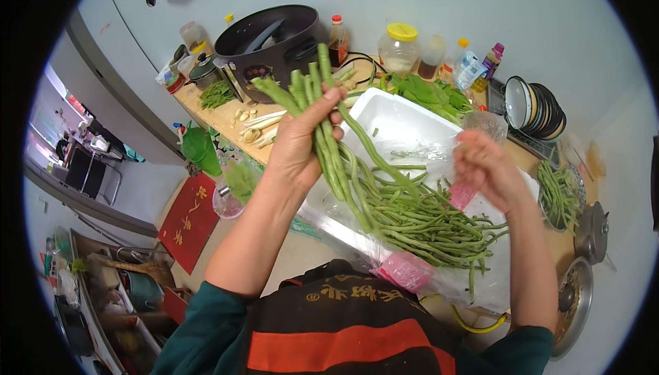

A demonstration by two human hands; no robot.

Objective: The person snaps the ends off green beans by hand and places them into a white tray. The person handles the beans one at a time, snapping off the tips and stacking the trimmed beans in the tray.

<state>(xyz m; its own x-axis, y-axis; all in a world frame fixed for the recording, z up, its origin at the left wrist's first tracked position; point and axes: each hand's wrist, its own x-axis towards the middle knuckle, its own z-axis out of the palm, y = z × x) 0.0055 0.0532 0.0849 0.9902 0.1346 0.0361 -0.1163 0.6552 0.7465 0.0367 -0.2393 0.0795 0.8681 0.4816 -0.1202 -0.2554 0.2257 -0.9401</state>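
Note:
My left hand (304, 148) grips a bunch of long green beans (327, 153), their upper ends fanning out past my thumb and their tails hanging over a white foam box (378, 104). Blurred and half curled, my right hand (486, 171) hovers above the box's right part; whether its fingers hold anything cannot be made out. A large pile of long beans (432, 225) lies in the box on clear plastic film (427, 153). Short cut bean pieces are scattered inside. Pink tape (406, 271) shows on the film at the near side.
Behind the box stand a large dark pot (267, 71), a yellow-lidded jar (399, 45) and leafy greens (432, 94). Spring onions (265, 122) lie left. A plate of beans (556, 194), a lidded pot (592, 233) and stacked dishes (538, 109) stand right. A green watering can (198, 148) is left of the table.

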